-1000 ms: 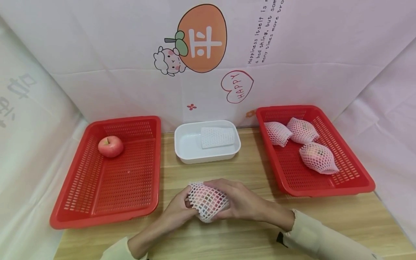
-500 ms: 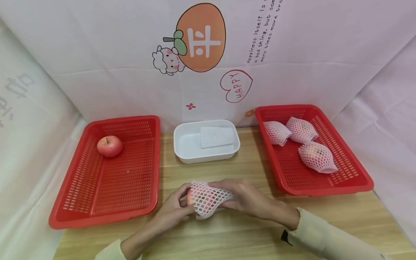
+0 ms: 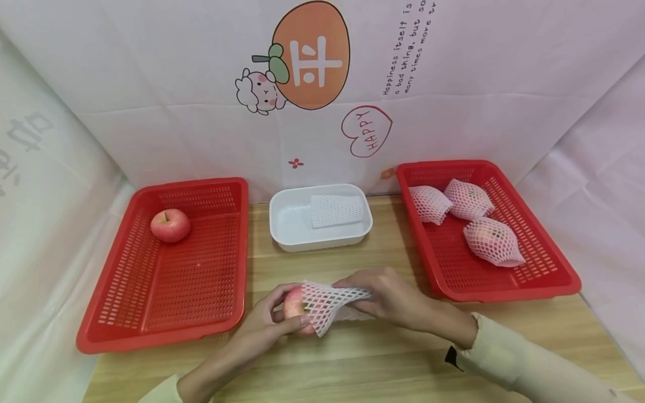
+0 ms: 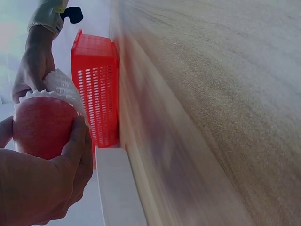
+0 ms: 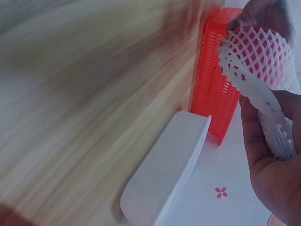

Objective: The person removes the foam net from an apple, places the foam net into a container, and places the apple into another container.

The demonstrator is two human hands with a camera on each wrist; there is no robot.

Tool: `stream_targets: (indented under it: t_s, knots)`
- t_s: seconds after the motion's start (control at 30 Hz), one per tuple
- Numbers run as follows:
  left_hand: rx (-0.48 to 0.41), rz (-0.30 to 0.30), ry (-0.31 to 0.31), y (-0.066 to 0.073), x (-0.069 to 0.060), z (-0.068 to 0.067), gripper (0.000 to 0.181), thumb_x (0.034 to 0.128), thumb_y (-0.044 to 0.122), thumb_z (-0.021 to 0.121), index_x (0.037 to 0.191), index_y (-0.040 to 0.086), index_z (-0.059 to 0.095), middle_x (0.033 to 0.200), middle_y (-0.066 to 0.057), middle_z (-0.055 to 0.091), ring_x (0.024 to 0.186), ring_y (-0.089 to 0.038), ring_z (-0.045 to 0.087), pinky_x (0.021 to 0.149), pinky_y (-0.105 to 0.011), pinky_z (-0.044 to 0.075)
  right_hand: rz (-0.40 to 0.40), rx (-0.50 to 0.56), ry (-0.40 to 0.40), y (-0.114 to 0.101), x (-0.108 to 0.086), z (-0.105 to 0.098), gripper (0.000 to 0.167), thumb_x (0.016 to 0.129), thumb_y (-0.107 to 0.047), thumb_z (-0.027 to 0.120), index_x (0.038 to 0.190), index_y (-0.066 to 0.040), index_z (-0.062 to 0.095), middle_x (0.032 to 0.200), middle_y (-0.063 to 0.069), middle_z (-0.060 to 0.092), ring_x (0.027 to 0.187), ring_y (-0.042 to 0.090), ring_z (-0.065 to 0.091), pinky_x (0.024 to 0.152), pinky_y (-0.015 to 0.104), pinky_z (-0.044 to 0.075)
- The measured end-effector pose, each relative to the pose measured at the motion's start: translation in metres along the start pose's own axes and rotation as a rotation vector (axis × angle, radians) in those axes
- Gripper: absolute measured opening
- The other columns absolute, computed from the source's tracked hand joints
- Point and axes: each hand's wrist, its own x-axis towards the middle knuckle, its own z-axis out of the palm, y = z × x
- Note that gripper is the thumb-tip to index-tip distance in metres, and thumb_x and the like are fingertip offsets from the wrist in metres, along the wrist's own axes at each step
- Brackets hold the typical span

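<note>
Above the front of the table, my left hand point(image 3: 264, 324) grips a red apple point(image 3: 294, 305) from its left side. A white foam net point(image 3: 322, 302) covers the apple's right part, and its loose end stretches to the right. My right hand point(image 3: 393, 299) pinches that end. In the left wrist view the apple point(image 4: 43, 126) shows bare on the side toward my left palm, with the fingers curled round it. The right wrist view has the net point(image 5: 258, 54) over the apple and its folded edge between my right thumb and fingers.
At the left stands a red basket point(image 3: 241, 252) with one bare apple point(image 3: 171, 225). A white tray point(image 3: 289, 221) at the back middle holds a flat foam net point(image 3: 336, 211). The right red basket point(image 3: 428, 263) holds several netted apples point(image 3: 494, 242). A printed cloth hangs behind.
My right hand has moved right, drawing the net's end out from the apple. More of the apple's left side is bare. My left hand still grips the apple, slightly farther left.
</note>
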Motion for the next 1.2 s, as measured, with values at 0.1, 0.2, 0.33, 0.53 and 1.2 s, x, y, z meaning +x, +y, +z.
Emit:
stream_targets:
  t_s: [0.1,0.2,0.33,0.53,1.2]
  knots:
    - [0.023,0.004,0.006,0.001,-0.002,-0.001,0.068,0.0929,0.02,0.083,0.152,0.012,0.05,0.146,-0.016,0.056,0.123,-0.027,0.068,0.09,-0.03,0.06,0.002,-0.005,0.003,-0.001,0.0,-0.005,0.036,0.086,-0.002,0.087,0.121,-0.004,0.078,0.113,0.005,0.08,0.101,0.016,0.077,0.087,0.026,0.063]
    - [0.028,0.013,-0.005,0.002,-0.004,-0.001,0.066,0.0938,0.021,0.082,0.151,0.012,0.051,0.147,-0.016,0.055,0.125,-0.029,0.067,0.092,-0.03,0.06,-0.002,-0.017,0.01,-0.001,0.001,-0.01,0.036,0.085,-0.001,0.087,0.119,-0.006,0.079,0.111,0.003,0.08,0.099,0.014,0.077,0.086,0.027,0.063]
    - [0.034,0.026,-0.016,0.004,-0.008,-0.002,0.064,0.0949,0.021,0.08,0.151,0.01,0.051,0.147,-0.017,0.054,0.126,-0.029,0.066,0.093,-0.029,0.06,-0.012,-0.036,0.002,-0.001,0.002,-0.019,0.036,0.084,0.001,0.087,0.118,-0.007,0.08,0.108,0.001,0.081,0.097,0.012,0.077,0.084,0.027,0.064]
    - [0.085,0.042,0.014,0.008,-0.011,-0.003,0.063,0.0935,0.022,0.082,0.148,0.009,0.054,0.145,-0.017,0.056,0.121,-0.027,0.069,0.089,-0.027,0.06,-0.04,-0.073,0.008,0.0,0.007,-0.033,0.035,0.081,0.003,0.089,0.114,-0.008,0.082,0.106,0.0,0.081,0.095,0.011,0.076,0.083,0.028,0.064]
    - [0.134,0.085,0.012,0.033,-0.032,-0.011,0.063,0.0939,0.02,0.081,0.149,0.008,0.053,0.145,-0.019,0.056,0.121,-0.03,0.068,0.088,-0.031,0.062,-0.018,-0.214,0.079,0.018,0.062,-0.088,0.039,0.077,0.004,0.092,0.114,-0.002,0.081,0.11,0.011,0.08,0.1,0.026,0.078,0.085,0.04,0.065]
